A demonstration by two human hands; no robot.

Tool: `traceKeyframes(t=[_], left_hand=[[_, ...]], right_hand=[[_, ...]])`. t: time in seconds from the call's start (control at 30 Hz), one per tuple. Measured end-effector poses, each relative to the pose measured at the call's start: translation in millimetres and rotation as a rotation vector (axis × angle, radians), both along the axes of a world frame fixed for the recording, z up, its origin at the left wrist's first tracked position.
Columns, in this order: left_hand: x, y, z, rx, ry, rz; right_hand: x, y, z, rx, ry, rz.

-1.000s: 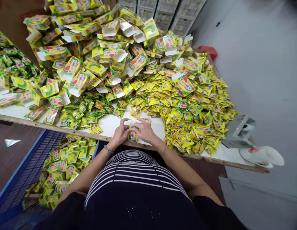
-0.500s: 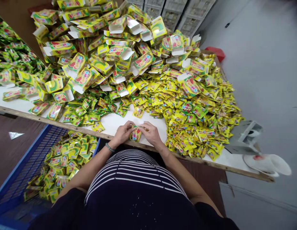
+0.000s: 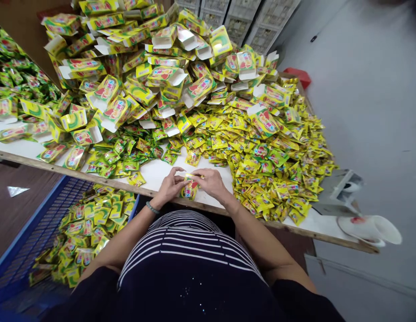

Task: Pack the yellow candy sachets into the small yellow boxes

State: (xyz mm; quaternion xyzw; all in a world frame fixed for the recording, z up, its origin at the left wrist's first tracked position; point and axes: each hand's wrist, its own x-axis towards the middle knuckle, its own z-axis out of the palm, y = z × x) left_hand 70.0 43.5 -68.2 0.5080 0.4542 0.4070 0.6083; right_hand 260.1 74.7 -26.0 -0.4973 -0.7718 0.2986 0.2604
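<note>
A small yellow and green printed carton (image 3: 188,189) stands at the front edge of the table, its printed face toward me. My left hand (image 3: 169,188) grips the carton's left side near the top, its index finger arched above the thumb. My right hand (image 3: 212,182) is closed at the carton's upper right, thumb and fingers on its top end. Those fingers partly hide the top flap. Beyond my hands lie yellow sachets (image 3: 224,138), and green sachets (image 3: 117,154) are to the left.
Open cartons (image 3: 161,74) are heaped at the back. Packed cartons fill part of a blue crate (image 3: 33,237) below the table's left front. A grey device (image 3: 338,192) and a white cup-like container (image 3: 372,229) sit at the right end. White crates (image 3: 241,20) are stacked behind.
My right hand has shifted slightly left over the carton's top. The left index finger has lifted away from the top edge. The carton stays in nearly the same place.
</note>
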Motion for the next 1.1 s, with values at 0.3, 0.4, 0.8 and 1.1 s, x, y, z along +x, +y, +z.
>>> traceKeyframes(t=[0.3, 0.4, 0.8, 1.1], left_hand=[[0.4, -3.7, -6.9, 0.115, 0.198, 0.031], [2.0, -6.4, -4.6, 0.158, 0.249, 0.063], [9.5, -3.2, -0.2, 0.249, 0.362, 0.022], [-129.0, -18.6, 93.3, 0.124, 0.962, 0.065]], right_hand=[[13.8, 24.6, 13.5, -0.239, -0.044, 0.175], [17.9, 15.6, 9.7, -0.201, -0.026, 0.208], [5.2, -28.6, -33.1, 0.053, 0.165, -0.014], [39.2, -14.3, -47.9, 0.085, 0.005, -0.422]])
